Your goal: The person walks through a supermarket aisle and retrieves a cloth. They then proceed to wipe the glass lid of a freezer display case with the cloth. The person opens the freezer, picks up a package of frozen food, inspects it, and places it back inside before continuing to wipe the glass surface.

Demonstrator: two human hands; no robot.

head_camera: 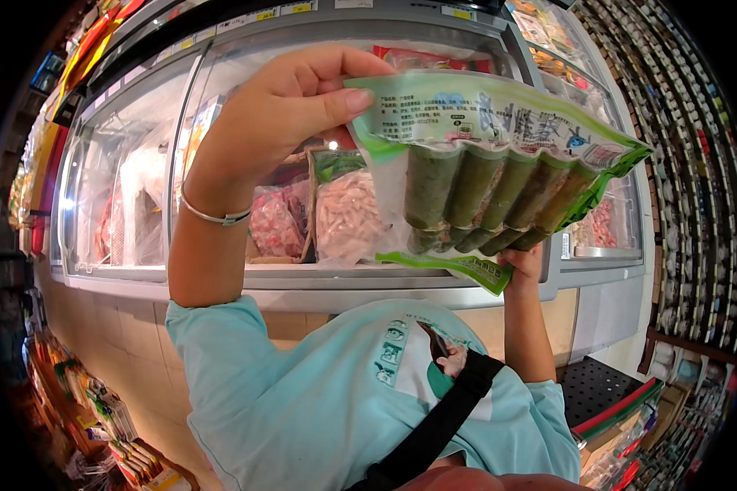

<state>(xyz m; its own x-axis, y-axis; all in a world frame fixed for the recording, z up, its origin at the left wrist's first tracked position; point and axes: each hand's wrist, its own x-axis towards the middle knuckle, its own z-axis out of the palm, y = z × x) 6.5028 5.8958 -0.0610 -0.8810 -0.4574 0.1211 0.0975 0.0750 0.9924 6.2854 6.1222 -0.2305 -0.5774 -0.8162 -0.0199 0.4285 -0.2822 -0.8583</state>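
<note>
A clear and green printed plastic pouch [491, 116] is held up above the freezer, tilted, with several green cylindrical pieces [430, 187] side by side in it. My left hand [301, 98], a metal bangle [215, 212] on its wrist, pinches the pouch's upper left corner between thumb and fingers. From below, my right hand [524, 267] grips the pouch near its lower right edge; the pouch hides part of those fingers. Behind it, in the freezer, lie a bag of pale pink frozen pieces [347, 215] and a bag of red and white frozen meat [279, 221].
The freezer's grey front rim [307, 299] runs across in front of my chest. Wrapped goods [141, 202] lie under its glass at the left. Shelves of small goods [700, 184] stand at the right, with a black perforated surface [602, 390] below. Packets [110, 417] fill a lower left rack.
</note>
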